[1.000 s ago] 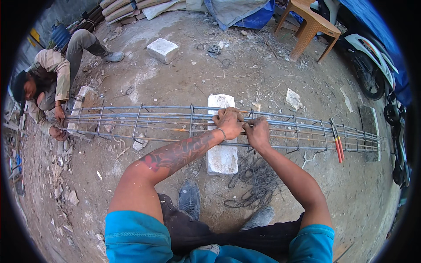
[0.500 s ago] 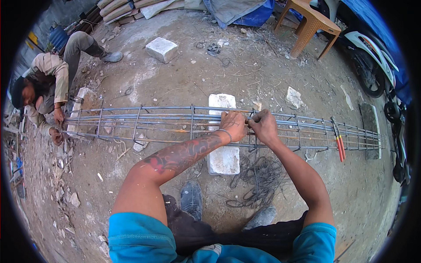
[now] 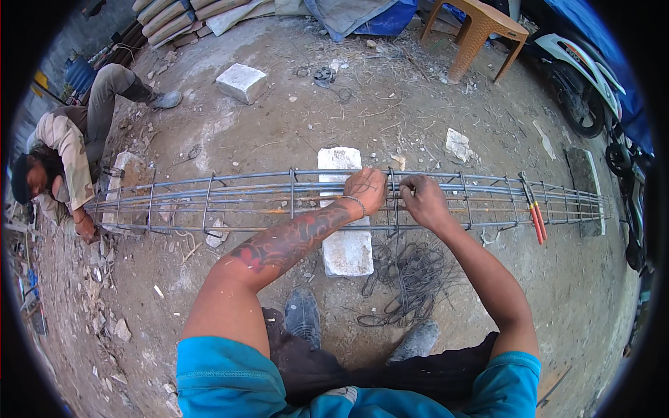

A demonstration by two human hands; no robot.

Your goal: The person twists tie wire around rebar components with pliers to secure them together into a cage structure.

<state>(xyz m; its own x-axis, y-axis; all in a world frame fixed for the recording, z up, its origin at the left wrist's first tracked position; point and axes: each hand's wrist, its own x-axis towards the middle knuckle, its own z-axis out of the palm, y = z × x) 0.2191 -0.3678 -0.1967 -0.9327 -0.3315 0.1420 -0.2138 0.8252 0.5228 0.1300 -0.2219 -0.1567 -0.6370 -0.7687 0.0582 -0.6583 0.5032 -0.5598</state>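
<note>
A long rebar cage, made of steel bars with square stirrups, lies across in front of me. My left hand is closed at the far bars of the cage, beside a stirrup. Just right of that stirrup, my right hand has its fingers curled in a pinch. What the fingertips of either hand hold is too small or hidden to make out. Red-handled pincers hang on the cage further right. Below the cage, near my feet, lies a tangle of thin tie wire.
White blocks support the cage at its middle, with more near both ends. A co-worker crouches at the left end, one hand by the bars. A brown plastic chair and a motorbike stand at the far right.
My hands have come slightly apart at the stirrup, the left shifting toward the far bar. The view has shifted a little. The co-worker's hands have moved lower at the cage end.
</note>
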